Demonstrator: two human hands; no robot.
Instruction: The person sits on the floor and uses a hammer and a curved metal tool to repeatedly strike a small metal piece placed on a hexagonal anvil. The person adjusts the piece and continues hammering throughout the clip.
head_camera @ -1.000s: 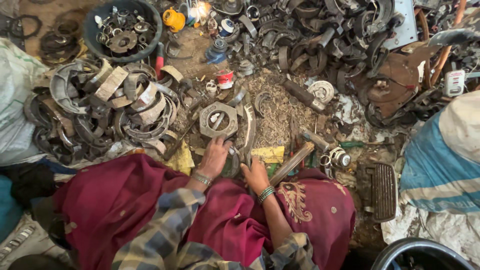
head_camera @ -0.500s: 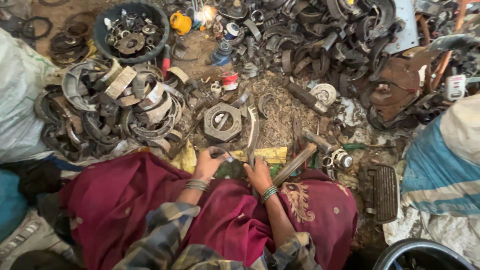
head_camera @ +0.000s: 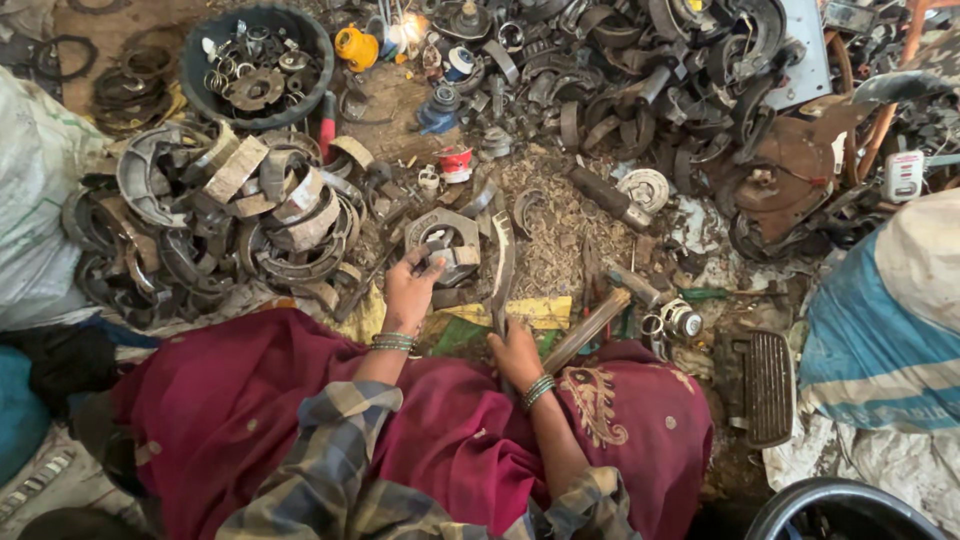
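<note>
We sit on the floor among scrap metal, our knees draped in dark red cloth. Our left hand reaches forward and closes its fingers on a small metal piece at the near edge of a grey hexagonal metal part, which lies flat on the floor just ahead of our knees. Our right hand is clenched around the lower end of a long, narrow metal strip that stands up from the floor just right of the hexagonal part. A wooden-handled hammer lies slanted just beside the right hand. To the left sits a heap of curved brake shoes, and beyond it a dark round tub filled with rings and small parts.
</note>
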